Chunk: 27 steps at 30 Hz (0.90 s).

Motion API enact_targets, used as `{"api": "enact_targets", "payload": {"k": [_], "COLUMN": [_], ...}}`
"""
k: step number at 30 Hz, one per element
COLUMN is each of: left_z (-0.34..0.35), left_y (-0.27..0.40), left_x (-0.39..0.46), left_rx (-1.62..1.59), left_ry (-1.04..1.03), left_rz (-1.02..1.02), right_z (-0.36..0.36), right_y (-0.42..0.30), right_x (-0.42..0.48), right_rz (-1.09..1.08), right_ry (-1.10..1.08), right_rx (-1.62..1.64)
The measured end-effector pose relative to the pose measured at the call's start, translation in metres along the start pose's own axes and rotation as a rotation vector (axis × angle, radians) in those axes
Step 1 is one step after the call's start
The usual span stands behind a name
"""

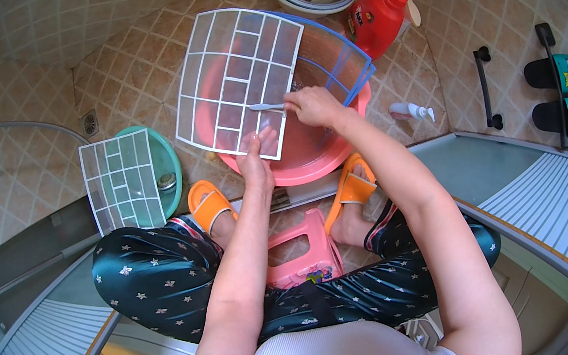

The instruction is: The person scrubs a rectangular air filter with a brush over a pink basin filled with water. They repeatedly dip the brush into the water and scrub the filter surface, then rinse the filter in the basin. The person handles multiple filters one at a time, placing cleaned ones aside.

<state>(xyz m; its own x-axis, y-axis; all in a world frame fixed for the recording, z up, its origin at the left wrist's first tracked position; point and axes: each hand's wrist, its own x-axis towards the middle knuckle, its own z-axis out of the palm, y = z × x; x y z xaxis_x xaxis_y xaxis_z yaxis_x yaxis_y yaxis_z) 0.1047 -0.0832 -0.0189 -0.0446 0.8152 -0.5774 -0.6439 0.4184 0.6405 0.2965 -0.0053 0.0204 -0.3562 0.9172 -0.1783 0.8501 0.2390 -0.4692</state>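
A white-framed mesh air filter (pixel 236 80) is tilted over a large pink plastic basin (pixel 305 171). My left hand (pixel 259 159) grips its lower edge, thumb on top and fingers seen through the mesh. In my right hand (pixel 315 107) is a slim toothbrush (pixel 267 106), whose far end lies against the mesh near a white rib. Blue-framed mesh filters (pixel 342 67) stand in the basin behind, at its right side. A second white-framed filter (pixel 121 182) leans across a green basin (pixel 172 166) at the left.
Nested metal and plastic basins (pixel 316 7) holding a green cloth are at the back. A red detergent bottle (pixel 376 20) and a small pump bottle (pixel 409 111) are at the right. A pink plastic stool (pixel 320 238) is between my legs; glass door panels flank me.
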Motion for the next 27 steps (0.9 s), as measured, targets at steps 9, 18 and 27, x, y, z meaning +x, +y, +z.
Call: {"api": "enact_targets", "payload": {"k": [9,18,27], "left_z": [-0.002,0.0,0.003], "left_y": [0.001,0.0,-0.001], "left_x": [0.0,-0.001,-0.003], "left_rx": [-0.018,-0.012,0.005], "left_ry": [-0.009,-0.001,-0.002], "left_rz": [-0.036,-0.016,-0.011], "right_z": [-0.005,-0.007,-0.01], "right_y": [0.0,-0.001,0.009], "right_x": [0.024,0.024,0.025], "right_rz": [0.2,0.247,0.327], "right_ry": [0.326,0.376,0.399], "right_rx": [-0.013,-0.042,-0.057]}}
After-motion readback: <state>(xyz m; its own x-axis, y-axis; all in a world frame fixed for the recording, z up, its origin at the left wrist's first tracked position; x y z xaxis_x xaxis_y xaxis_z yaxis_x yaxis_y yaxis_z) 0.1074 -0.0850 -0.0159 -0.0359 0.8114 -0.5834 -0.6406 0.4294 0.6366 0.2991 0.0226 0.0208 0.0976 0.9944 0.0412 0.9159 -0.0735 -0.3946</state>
